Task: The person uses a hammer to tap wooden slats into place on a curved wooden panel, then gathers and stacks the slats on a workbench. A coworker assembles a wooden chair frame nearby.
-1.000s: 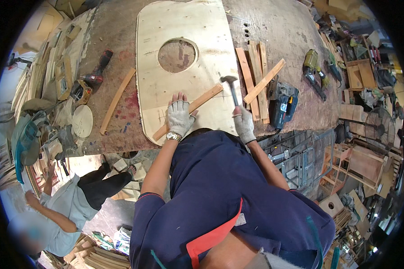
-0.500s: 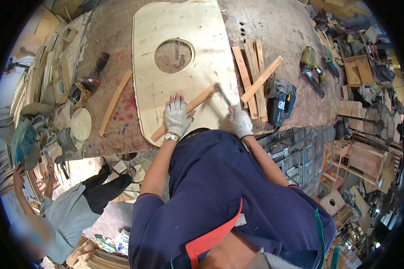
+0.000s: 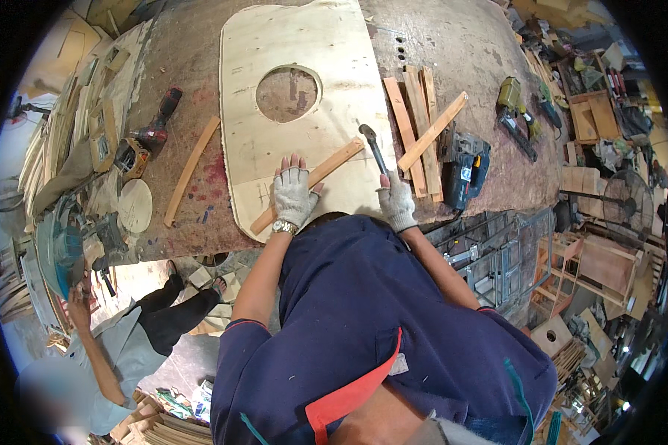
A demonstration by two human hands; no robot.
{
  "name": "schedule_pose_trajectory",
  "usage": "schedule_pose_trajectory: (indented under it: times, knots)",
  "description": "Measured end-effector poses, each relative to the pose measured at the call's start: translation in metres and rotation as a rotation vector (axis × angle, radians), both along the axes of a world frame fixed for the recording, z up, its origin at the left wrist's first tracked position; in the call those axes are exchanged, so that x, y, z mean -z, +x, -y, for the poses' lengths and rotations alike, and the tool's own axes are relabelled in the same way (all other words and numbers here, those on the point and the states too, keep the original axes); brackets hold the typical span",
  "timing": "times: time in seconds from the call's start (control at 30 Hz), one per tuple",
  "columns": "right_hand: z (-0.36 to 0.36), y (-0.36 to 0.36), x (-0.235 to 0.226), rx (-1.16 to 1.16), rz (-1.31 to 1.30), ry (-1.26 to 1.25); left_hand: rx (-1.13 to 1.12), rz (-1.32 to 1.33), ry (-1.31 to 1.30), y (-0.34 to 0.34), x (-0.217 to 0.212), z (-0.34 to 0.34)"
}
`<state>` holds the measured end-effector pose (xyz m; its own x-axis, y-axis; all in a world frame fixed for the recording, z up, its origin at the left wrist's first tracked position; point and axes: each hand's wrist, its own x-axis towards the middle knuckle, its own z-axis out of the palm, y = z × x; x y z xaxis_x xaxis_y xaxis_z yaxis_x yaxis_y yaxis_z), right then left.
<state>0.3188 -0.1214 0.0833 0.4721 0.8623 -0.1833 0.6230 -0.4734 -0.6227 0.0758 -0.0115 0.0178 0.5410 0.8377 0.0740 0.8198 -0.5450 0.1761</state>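
Observation:
My right hand [image 3: 397, 202], in a light fingerless glove, is wrapped round the dark handle of a hammer [image 3: 376, 150]. The hammer's head stands just right of the upper end of a narrow wooden strip [image 3: 337, 162]. That strip lies aslant across a pale plywood panel [image 3: 341, 81], which has a round hole cut through it. Gloved the same way, my left hand [image 3: 295, 199] lies over the strip with its fingers stretched out and flat, pressing it against the panel. The strip's lower end shows beside my left wrist, which bears a metal watch.
Several loose wooden strips [image 3: 416, 122] lie right of the panel, beside a jigsaw [image 3: 466, 174]. A green power tool [image 3: 510, 96] is farther right. Left are a curved strip [image 3: 191, 174] and a red-black cordless drill [image 3: 159, 119]. A co-worker [image 3: 119, 356] stands at lower left.
The hammer's head has shifted right, away from the strip's upper end, and is less blurred. My left hand stays put. The co-worker's arms have moved at lower left.

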Motion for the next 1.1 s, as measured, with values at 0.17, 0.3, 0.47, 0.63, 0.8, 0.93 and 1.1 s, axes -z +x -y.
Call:
schedule_pose_trajectory:
  times: [0.17,0.3,0.47,0.63,0.8,0.93,1.1]
  knots:
    - [-0.007,0.012,0.032,-0.059,0.005,-0.084,0.018,0.107,0.001,-0.001,0.003,-0.002]
    - [-0.024,-0.006,0.002,0.017,-0.019,-0.096,-0.047,0.163,-0.034,-0.009,0.013,0.0]
    - [-0.031,0.018,-0.021,0.341,-0.004,-0.025,-0.362,0.272,0.05,-0.037,-0.01,-0.004]
    - [-0.041,0.059,-0.005,0.554,0.095,-0.107,-0.446,0.509,-0.037,-0.047,-0.046,-0.005]
    - [-0.045,0.063,-0.003,0.596,0.021,0.076,-0.561,0.638,-0.222,-0.045,-0.066,-0.002]
    - [-0.029,0.068,-0.018,0.369,0.063,0.179,-0.552,0.618,-0.199,-0.044,-0.079,-0.003]
    - [0.001,0.07,0.008,0.174,0.396,-0.124,-0.521,0.943,-0.359,-0.033,-0.072,-0.011]
